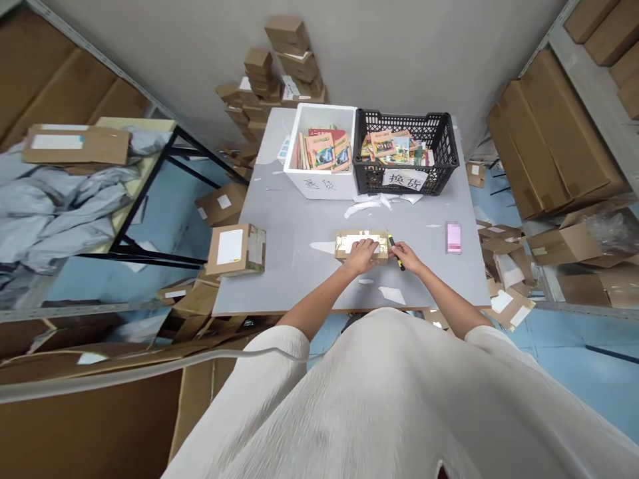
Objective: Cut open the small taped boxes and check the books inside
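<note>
A small taped cardboard box [344, 245] lies on the grey table in front of me. My left hand [363, 256] rests over its near side, fingers laid on the white label on top. My right hand [407, 255] is closed around a black and yellow utility knife [391, 241] at the box's right end. The knife slants, its tip pointing away from me, close to the box's right edge. Whether the blade touches the tape is too small to tell.
Behind the box stand a white foam bin [319, 185] and a black plastic crate [367, 176], both holding booklets. Another cardboard box [232, 249] sits at the table's left edge. A phone-like pink rectangle [453, 238] lies right. Paper scraps [392, 295] dot the table [289, 286].
</note>
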